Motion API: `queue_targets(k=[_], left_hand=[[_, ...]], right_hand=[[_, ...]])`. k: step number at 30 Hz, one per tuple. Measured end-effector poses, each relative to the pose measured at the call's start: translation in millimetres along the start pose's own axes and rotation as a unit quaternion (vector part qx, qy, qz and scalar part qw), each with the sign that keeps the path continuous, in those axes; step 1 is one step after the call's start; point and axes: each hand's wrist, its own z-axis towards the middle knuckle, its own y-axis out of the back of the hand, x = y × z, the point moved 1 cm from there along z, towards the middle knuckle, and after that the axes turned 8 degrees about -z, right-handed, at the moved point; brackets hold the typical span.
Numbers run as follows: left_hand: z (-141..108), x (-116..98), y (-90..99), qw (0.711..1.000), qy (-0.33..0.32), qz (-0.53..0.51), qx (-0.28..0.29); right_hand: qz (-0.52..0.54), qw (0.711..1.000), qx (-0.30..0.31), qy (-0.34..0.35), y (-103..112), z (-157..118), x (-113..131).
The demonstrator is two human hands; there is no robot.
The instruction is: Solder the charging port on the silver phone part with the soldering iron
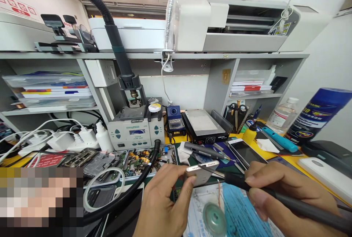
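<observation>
Between the thumb and fingers of my left hand (170,200) is a white phone (202,176), tilted so that its bottom edge with the port and speaker holes faces up. My right hand (286,193) grips a black-handled soldering iron (299,206) like a pen. The iron's thin metal tip reaches left to the phone's bottom edge, near the port; whether it touches is too small to tell. Below the phone lie a round green translucent disc (214,219) and a blue cloth (243,211).
A hot air station (136,134) stands behind, its black hose (132,189) curving down on the left. Trays of circuit parts (143,160) lie in front of it. A heating plate (205,125), another phone (246,151), bottles and a blue can (319,114) are at the right.
</observation>
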Motion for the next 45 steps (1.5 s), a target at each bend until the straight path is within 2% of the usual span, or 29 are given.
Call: queue_targets(k=[14,29,39,45], left_hand=[[-2.1,0.6,-1.2,1.0,0.013,-0.002,0.001],[-2.4,2.3,-0.6,1.0,0.006,0.008,-0.002],[0.8,2.7,4.9,0.999,-0.011,0.032,0.035],[-0.9,1.2,2.0,1.0,0.007,0.017,0.01]], right_hand=[[0.041,0.998,-0.011,-0.037,-1.6,2.5,4.7],[0.014,1.0,0.007,-0.008,0.6,2.2,1.9],[0.003,1.0,0.025,0.003,4.0,3.8,1.8],[0.018,1.0,0.006,0.001,3.3,1.4,-0.1]])
